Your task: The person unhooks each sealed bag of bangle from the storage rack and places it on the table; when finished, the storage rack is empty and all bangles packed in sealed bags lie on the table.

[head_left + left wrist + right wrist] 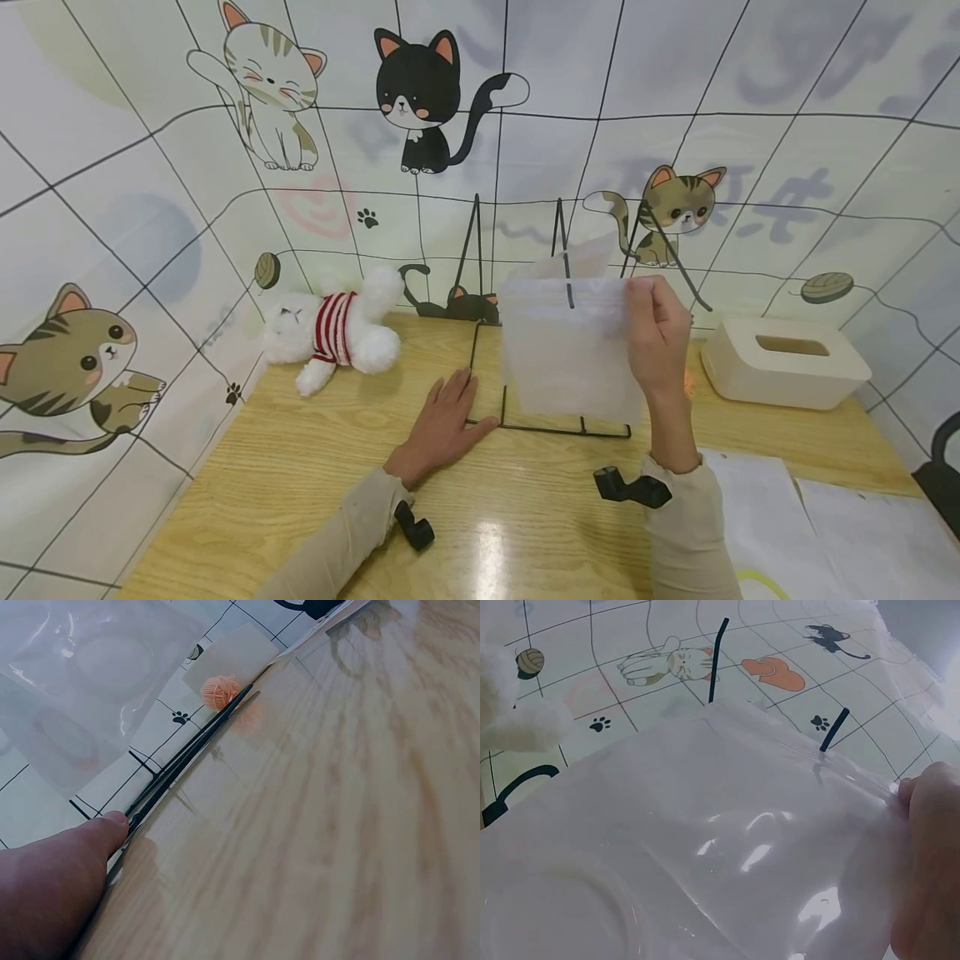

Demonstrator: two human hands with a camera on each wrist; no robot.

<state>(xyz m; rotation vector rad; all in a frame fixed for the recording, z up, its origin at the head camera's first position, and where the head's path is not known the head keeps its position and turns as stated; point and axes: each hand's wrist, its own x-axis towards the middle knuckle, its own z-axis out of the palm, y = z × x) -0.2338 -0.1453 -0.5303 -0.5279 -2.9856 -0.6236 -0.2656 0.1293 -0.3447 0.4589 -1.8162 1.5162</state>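
To the left of both hands, a fluffy white plush toy in a red-and-white striped sweater [333, 329] lies on the pale wood-grain table [300, 471]. Just right of it, the person's left hand [444, 421] lies flat, fingers extended and gripping nothing, across the left side of a black thin-wire stand [540, 429]; its thumb touches the front bar. The stand's uprights rise right of this palm.

Next comes a translucent, wrinkled plastic zip bag [573, 358], hanging left of and below the right-hand grip, over the stand's base. The right hand [660, 333] has thumb and fingers pinched on the bag's upper right corner. A black wire prong [834, 731] meets the bag's mouth left of that pinch; whether its tip is inside or behind the plastic, I cannot tell.

Done well, this step probably wants firm left-palm pressure so the light stand cannot tip, a pinch on one layer only, and gentle sideways tension, since thin film may snag or tear on the wire.

Right of the grip are a cream rectangular tissue box [787, 375] and, nearer the person, white paper sheets [765, 500].
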